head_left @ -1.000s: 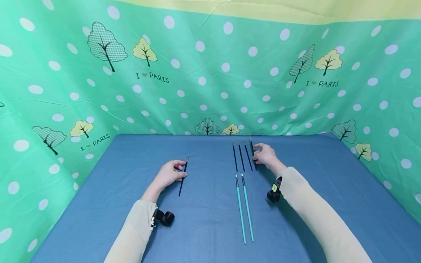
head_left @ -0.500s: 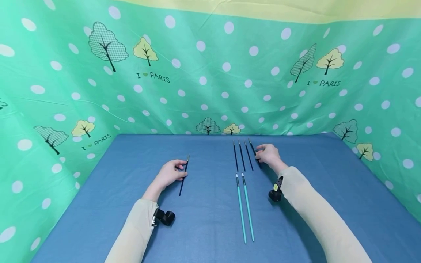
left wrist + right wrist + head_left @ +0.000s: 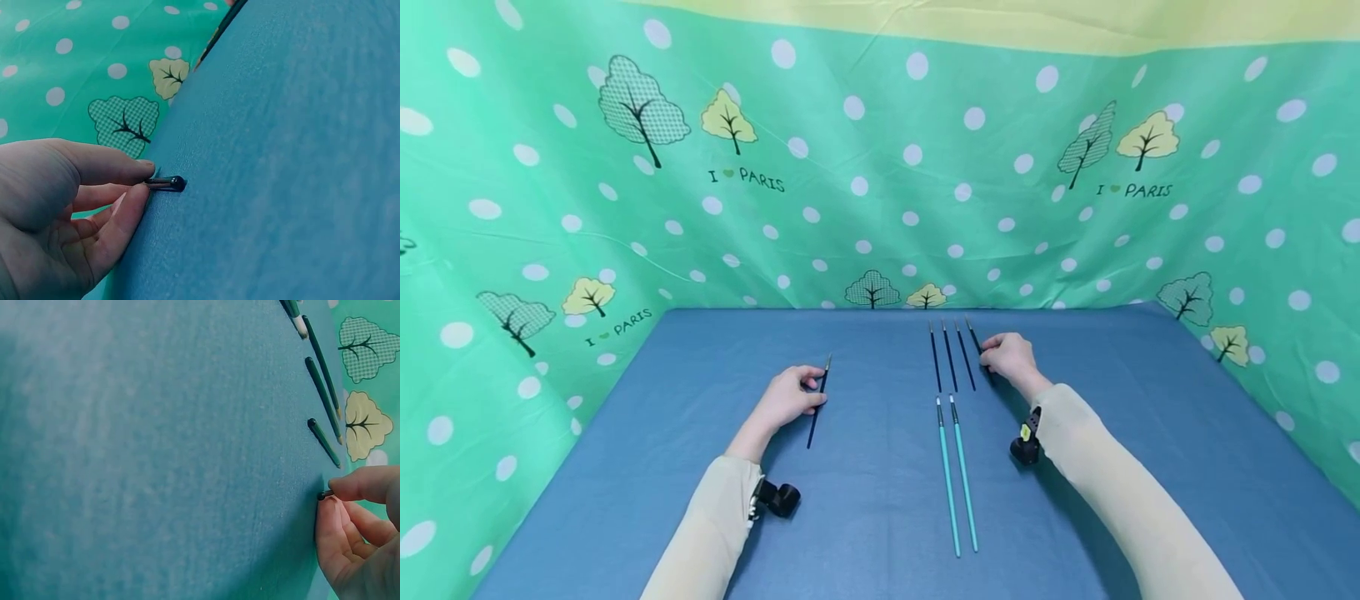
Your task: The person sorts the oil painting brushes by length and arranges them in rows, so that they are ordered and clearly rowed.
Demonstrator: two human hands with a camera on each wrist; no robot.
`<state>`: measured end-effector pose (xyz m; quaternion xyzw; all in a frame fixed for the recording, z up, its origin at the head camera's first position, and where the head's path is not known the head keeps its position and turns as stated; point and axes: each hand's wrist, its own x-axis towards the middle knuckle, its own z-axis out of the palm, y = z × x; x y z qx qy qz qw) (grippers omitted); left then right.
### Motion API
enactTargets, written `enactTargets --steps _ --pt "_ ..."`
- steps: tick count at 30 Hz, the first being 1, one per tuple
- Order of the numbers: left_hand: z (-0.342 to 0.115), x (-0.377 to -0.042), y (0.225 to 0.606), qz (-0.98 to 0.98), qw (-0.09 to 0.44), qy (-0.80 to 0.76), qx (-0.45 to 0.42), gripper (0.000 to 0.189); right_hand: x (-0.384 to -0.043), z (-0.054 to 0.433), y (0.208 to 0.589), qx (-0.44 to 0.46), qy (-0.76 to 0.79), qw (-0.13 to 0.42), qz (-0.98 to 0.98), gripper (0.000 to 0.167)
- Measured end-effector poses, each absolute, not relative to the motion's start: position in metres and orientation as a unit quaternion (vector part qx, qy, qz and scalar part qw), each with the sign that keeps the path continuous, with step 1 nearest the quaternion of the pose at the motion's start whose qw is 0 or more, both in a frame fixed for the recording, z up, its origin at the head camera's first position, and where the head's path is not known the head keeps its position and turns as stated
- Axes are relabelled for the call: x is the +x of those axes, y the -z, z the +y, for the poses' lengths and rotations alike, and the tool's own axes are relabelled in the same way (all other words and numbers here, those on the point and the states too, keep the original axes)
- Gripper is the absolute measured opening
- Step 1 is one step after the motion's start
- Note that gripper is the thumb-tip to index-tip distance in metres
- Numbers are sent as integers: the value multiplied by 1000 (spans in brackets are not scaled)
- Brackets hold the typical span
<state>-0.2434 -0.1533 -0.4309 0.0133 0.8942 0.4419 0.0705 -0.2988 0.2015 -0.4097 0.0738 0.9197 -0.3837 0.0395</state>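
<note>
My left hand [image 3: 786, 397] pinches a dark thin paintbrush [image 3: 815, 421] at the left of the table, bristles pointing away. In the left wrist view the brush's rounded handle end [image 3: 177, 183] sticks out between thumb and finger. On the right, my right hand [image 3: 1009, 358] pinches another dark paintbrush [image 3: 973, 333], partly covered by the fingers and slanting. Its handle end [image 3: 322, 495] shows in the right wrist view. Just left of it lie three dark paintbrushes [image 3: 950, 354] in a row, tips toward the back. Nearer to me lie two turquoise paintbrushes [image 3: 960, 475] side by side, white tips away from me.
A blue cloth [image 3: 880, 500] covers the table. A green polka-dot curtain [image 3: 880, 167] with printed trees hangs behind it and at both sides. Small black cameras [image 3: 778, 498] sit at both wrists.
The brush in my right hand has swung from nearly parallel to the row to a stronger slant, its tip nearer to me and its handle end further right. My left hand has stayed in place.
</note>
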Motion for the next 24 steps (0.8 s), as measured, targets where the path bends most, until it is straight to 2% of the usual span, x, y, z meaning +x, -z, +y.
enactTargets --steps 9,24 --pt "-143 -242 422 941 76 -327 36 51 -299 202 412 77 381 44 920 30" --pt "-133 -242 405 973 81 -204 77 49 -296 204 408 71 418 43 905 34"
